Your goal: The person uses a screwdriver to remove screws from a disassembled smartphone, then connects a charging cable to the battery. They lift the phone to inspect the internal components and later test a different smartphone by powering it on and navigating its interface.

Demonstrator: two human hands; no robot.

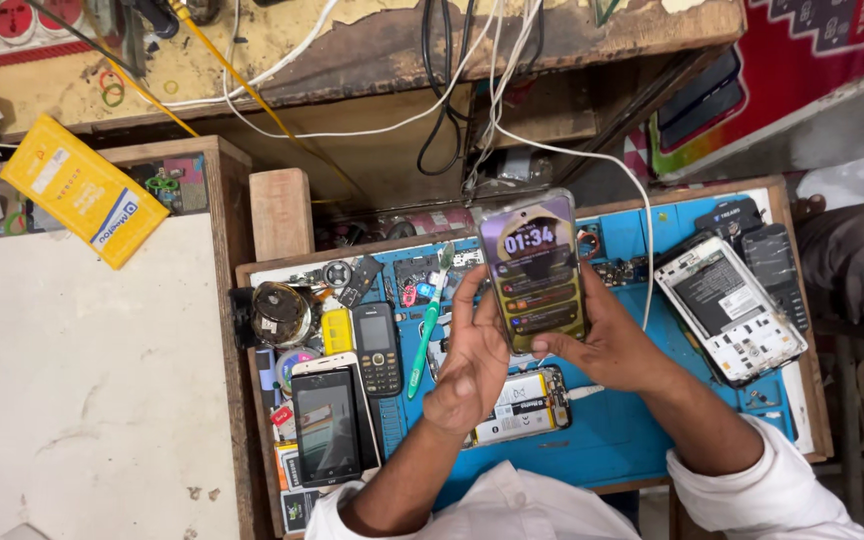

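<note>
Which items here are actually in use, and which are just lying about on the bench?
In use:
- lit smartphone, held up by both hands
- left hand
- right hand

Lying about:
- green toothbrush
- black keypad phone
- opened white phone
- dark-screen phone
- yellow box
- blue mat

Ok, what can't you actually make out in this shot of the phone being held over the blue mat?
Head view only:
- Lit smartphone: its lower edge is covered by the right hand.
- Opened phone on the blue mat: partly hidden by the left hand.
- Notification text on the screen: too small.
- White cable: its top end is cut off by the frame edge.
</note>
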